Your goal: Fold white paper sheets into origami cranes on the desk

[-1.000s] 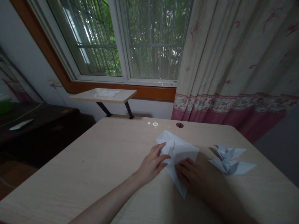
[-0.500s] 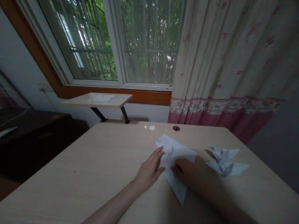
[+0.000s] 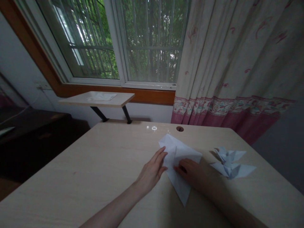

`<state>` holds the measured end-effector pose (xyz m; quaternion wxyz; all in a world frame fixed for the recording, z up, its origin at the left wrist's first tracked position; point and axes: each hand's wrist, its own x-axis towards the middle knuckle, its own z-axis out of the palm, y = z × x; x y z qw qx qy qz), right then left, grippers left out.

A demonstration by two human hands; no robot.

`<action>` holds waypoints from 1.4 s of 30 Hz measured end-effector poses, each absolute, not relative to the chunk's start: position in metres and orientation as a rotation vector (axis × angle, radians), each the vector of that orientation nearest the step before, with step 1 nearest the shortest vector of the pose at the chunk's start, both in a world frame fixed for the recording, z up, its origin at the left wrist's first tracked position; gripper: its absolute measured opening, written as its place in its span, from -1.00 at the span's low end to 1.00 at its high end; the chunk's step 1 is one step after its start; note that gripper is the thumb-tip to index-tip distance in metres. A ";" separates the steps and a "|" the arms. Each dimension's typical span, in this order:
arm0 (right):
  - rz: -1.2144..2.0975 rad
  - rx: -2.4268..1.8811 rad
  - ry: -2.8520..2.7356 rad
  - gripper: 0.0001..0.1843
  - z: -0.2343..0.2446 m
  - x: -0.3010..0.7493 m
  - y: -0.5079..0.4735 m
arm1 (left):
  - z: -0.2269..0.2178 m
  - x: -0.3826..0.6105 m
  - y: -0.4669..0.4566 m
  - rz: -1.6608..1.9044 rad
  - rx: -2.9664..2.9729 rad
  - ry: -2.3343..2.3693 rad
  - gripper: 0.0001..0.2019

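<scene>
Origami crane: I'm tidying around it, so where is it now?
In the head view, the origami crane lies on the right of the pale wooden desk, just right of the folded white paper under the right hand.

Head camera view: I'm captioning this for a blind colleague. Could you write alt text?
A left hand and right hand touch a folded white paper sheet on a pale wooden desk, the left at its edge, the right on top. A folded paper figure lies to the right, near a patterned curtain.

Folded white paper (image 3: 181, 161), kite-shaped, lying flat. Long tip points toward the person. Small raised crease stands near the middle of the sheet.
</scene>
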<state>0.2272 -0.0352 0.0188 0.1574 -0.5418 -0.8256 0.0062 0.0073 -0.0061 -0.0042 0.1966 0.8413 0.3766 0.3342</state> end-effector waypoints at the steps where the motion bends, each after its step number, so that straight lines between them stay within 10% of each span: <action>1: 0.024 -1.533 -2.376 -0.76 0.017 0.228 -0.035 | -0.004 0.007 -0.006 0.939 2.372 1.060 -0.45; 42: 0.252 -1.554 -2.354 -0.75 0.023 0.228 -0.031 | 0.002 0.017 -0.021 0.778 2.367 1.244 0.10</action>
